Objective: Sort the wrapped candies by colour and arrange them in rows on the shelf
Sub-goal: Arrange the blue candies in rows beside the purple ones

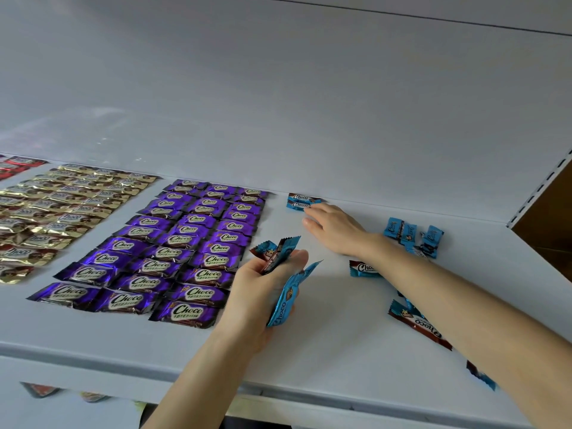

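On the white shelf purple candies lie in three neat columns, with gold candies in rows to their left and red candies at the far left. Two blue candies lie at the back, one behind the other. My right hand reaches there palm down, its fingertips touching the nearer one. My left hand grips a bunch of several blue candies. Loose blue candies lie scattered at the right, partly hidden under my right forearm.
The shelf's back wall rises right behind the candy rows. A slotted upright ends the shelf at the right, with a brown surface beyond it. More loose blue candies lie near the front right. Candies show on the shelf below.
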Available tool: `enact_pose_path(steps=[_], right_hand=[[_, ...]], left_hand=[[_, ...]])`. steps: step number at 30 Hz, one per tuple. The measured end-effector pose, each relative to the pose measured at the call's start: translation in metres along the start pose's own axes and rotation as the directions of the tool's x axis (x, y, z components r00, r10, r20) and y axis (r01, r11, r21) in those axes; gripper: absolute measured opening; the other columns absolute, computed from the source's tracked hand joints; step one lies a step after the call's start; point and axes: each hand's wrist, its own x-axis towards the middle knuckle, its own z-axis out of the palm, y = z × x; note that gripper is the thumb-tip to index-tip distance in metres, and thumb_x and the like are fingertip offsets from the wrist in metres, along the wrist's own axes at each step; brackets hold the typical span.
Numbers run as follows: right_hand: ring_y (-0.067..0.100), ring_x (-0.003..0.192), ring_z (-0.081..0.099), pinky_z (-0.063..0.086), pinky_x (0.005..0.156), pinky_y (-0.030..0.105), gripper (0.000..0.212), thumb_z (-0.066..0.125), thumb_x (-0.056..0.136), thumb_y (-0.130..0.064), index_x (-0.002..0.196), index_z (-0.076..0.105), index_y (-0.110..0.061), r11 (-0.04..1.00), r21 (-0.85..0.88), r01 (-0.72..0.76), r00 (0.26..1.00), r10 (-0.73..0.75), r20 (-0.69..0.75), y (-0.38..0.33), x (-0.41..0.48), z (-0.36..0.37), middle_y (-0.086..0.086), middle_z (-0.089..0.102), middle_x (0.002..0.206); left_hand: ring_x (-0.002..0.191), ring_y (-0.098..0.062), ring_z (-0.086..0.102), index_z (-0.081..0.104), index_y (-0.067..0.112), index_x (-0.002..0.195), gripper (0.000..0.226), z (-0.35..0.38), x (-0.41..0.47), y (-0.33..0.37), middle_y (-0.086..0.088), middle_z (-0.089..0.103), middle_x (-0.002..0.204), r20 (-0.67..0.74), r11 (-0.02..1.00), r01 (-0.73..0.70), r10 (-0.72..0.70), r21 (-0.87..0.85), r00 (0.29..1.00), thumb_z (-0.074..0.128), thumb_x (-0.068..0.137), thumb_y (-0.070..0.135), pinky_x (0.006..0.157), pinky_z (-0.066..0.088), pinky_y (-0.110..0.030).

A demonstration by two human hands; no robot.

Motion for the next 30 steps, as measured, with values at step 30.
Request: enact_pose_path(steps=[30], right_hand=[[0.001,0.064,0.057,0.044,0.06,0.019,0.009,0.065,0.084,-0.015,0.081,0.069,-0.007,0.788,0.566,0.241,0.97,-0.198,-0.138,-0.076,-0.088,-0.075,0.001,0.065,0.073]], left_hand=[[0.038,-0.003,0.053,0.062,0.011,0.078,0.008,0.002,-0.003,0.0,0.006,0.061,0.048,0.036,0.998,-0.045,0.047,-0.035,0.998,0.068,0.081,0.007,0.04,0.04,-0.012]])
